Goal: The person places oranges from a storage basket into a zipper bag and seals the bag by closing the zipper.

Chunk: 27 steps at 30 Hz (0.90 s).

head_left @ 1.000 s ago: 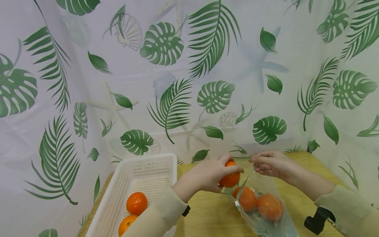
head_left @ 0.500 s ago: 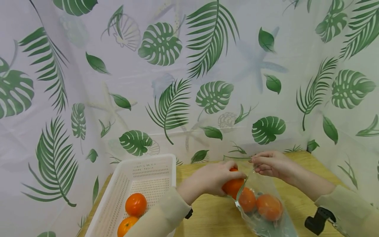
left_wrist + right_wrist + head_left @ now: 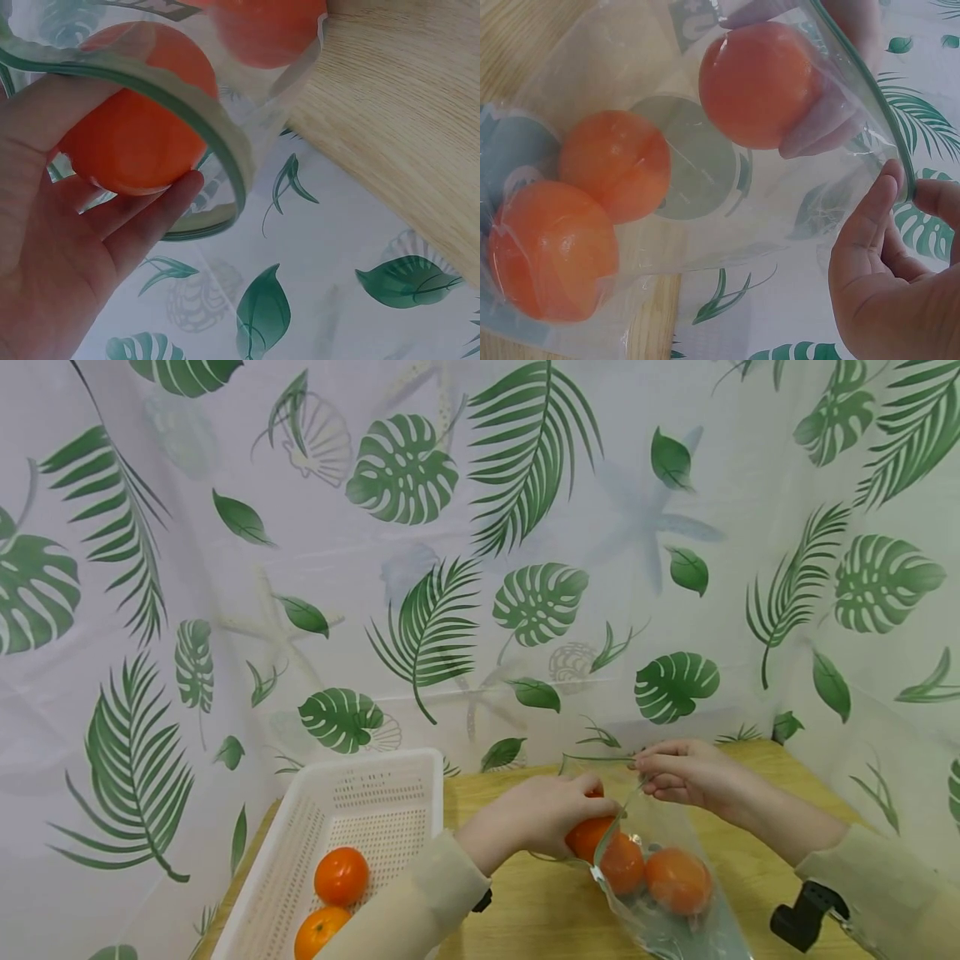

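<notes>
A clear zip bag (image 3: 652, 935) with a green-edged mouth lies on the table, two oranges (image 3: 678, 881) inside it. My left hand (image 3: 543, 814) grips another orange (image 3: 142, 112) at the bag's mouth. In the left wrist view its fingers curl under this orange, and the bag's green rim crosses in front of it. The right wrist view shows the held orange (image 3: 761, 86) through the plastic, apart from the two lower ones. With thumb and fingertips, my right hand (image 3: 690, 777) pinches the bag's rim (image 3: 904, 169) and holds the mouth up.
A white perforated plastic basket (image 3: 438, 793) stands on the left, with two oranges (image 3: 341, 877) showing in it. The wooden table (image 3: 517, 910) ends at a leaf-printed curtain (image 3: 450, 635) behind and at both sides. Black wrist cameras (image 3: 802, 917) sit at the sleeves.
My left hand has moved right and slightly down, carrying its orange into the bag's mouth, close to the oranges inside. The right hand keeps its pinch on the rim, almost still.
</notes>
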Available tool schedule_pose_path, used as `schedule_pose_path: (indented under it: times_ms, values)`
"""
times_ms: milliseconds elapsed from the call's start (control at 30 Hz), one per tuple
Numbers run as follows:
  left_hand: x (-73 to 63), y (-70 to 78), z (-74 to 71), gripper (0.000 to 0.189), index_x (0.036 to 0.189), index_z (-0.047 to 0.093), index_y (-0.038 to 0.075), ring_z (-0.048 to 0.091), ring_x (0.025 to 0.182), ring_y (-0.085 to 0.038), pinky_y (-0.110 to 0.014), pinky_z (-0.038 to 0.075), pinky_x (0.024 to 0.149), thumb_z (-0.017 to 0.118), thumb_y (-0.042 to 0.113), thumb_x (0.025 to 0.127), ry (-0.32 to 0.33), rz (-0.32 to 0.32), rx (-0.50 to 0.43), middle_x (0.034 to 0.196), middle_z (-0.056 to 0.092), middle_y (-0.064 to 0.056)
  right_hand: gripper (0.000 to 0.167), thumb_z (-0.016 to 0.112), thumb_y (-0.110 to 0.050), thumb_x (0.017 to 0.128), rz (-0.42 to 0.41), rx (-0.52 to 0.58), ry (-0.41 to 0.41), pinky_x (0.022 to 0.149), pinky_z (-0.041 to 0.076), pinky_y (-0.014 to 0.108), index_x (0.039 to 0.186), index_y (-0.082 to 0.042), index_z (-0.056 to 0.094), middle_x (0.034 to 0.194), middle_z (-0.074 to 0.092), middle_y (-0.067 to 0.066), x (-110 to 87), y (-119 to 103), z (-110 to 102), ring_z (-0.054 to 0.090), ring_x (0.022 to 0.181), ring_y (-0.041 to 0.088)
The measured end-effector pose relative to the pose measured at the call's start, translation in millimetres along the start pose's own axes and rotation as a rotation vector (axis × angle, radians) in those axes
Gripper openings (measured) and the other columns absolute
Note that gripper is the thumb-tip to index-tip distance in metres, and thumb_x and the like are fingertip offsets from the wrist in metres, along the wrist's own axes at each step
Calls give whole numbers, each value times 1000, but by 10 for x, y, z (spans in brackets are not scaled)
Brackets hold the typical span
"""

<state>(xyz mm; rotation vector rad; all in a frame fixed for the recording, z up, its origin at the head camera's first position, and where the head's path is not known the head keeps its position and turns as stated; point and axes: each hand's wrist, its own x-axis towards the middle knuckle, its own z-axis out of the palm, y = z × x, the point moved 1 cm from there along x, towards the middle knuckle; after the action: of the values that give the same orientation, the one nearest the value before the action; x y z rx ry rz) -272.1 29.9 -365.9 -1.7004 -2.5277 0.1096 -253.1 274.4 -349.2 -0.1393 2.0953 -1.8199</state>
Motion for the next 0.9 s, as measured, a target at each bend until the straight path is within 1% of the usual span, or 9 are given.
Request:
schedule_pose_path:
  times_ms: [100, 267, 367, 500, 700, 900]
  values:
    - [2, -3, 7, 67, 144, 61, 31, 66, 96, -11, -20, 55, 83, 88, 49, 85, -7, -4, -2, 131, 60, 2, 27, 57, -15, 109, 0, 3, -1, 80, 62, 20, 126, 3, 65, 97, 74, -8, 1, -2, 2, 72, 79, 3]
    - [5, 3, -21, 75, 150, 56, 30, 67, 102, -11, -20, 56, 88, 89, 48, 85, -22, -22, -7, 134, 61, 2, 23, 57, -15, 109, -4, 10, -3, 79, 62, 20, 122, 0, 67, 95, 74, -8, 9, -7, 5, 72, 78, 3]
    - [16, 7, -42, 78, 153, 54, 29, 67, 106, -10, -21, 56, 90, 90, 42, 85, -39, -31, -4, 136, 62, 2, 23, 57, -15, 109, -6, 9, -1, 79, 62, 20, 121, 0, 68, 95, 74, -8, 10, -10, 5, 72, 78, 3]
    - [17, 12, -72, 75, 153, 55, 27, 65, 110, -9, -21, 56, 90, 90, 34, 87, -47, -34, 10, 137, 62, 3, 25, 57, -15, 108, -9, 0, 2, 79, 63, 21, 124, 2, 66, 95, 74, -8, 9, -16, 8, 72, 78, 4]
    - [-20, 18, -94, 67, 150, 58, 27, 66, 114, -11, -22, 57, 93, 87, 37, 90, -38, -31, 45, 136, 64, 3, 29, 57, -15, 108, -16, -20, 9, 78, 62, 20, 126, 5, 65, 94, 74, -8, 6, -32, 22, 72, 79, 4]
    - [-86, 7, -91, 60, 148, 58, 27, 65, 115, -9, -21, 57, 89, 82, 37, 94, -31, -32, 70, 132, 64, 6, 25, 58, -14, 107, -17, -10, 16, 77, 62, 20, 123, 3, 68, 90, 72, -7, -3, -40, 28, 72, 78, 5]
